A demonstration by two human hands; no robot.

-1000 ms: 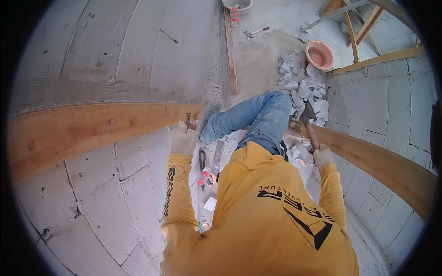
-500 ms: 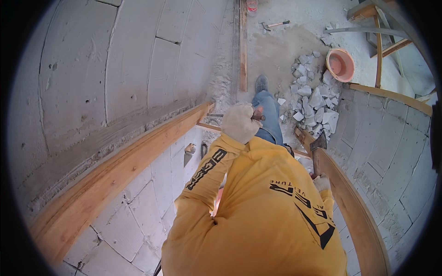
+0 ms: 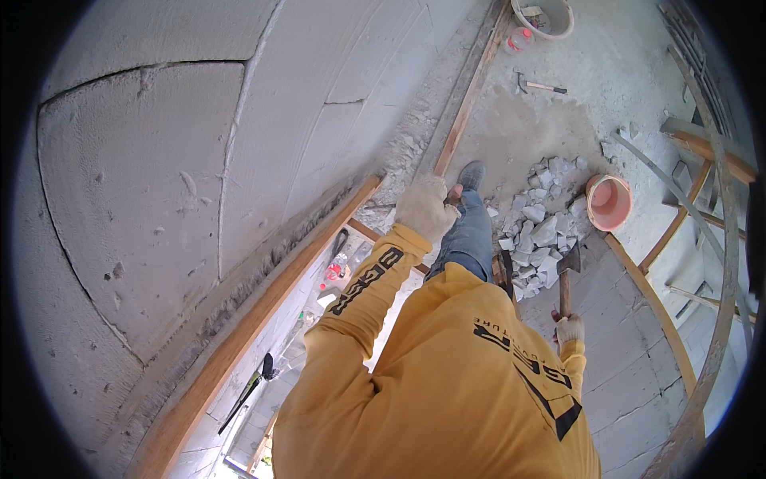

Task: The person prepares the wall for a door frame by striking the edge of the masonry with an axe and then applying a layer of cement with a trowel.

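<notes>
My left hand (image 3: 425, 210), in a pale work glove, is closed in front of my left thigh. A short brownish end (image 3: 455, 195) shows at its fingers; the rest of what it holds is hidden. On the other side, my right hand (image 3: 569, 328), also gloved, grips the wooden handle of a hatchet (image 3: 565, 291). Its dark head points away from me, in front of a grey block wall and near a heap of broken block pieces (image 3: 545, 231). My yellow sleeves cover both arms.
A wooden board (image 3: 263, 311) edges the wall opening at left; a curved board (image 3: 650, 295) tops the low wall at right. Beyond the rubble stands a pink bucket (image 3: 609, 202). A hammer (image 3: 542, 85), a bottle (image 3: 519, 40) and a pale tub (image 3: 550, 32) are farther off.
My view has swung, so the surroundings look tilted. The hatchet has moved away from the right-hand board and now shows with its handle nearly straight ahead. My left hand stays closed.
</notes>
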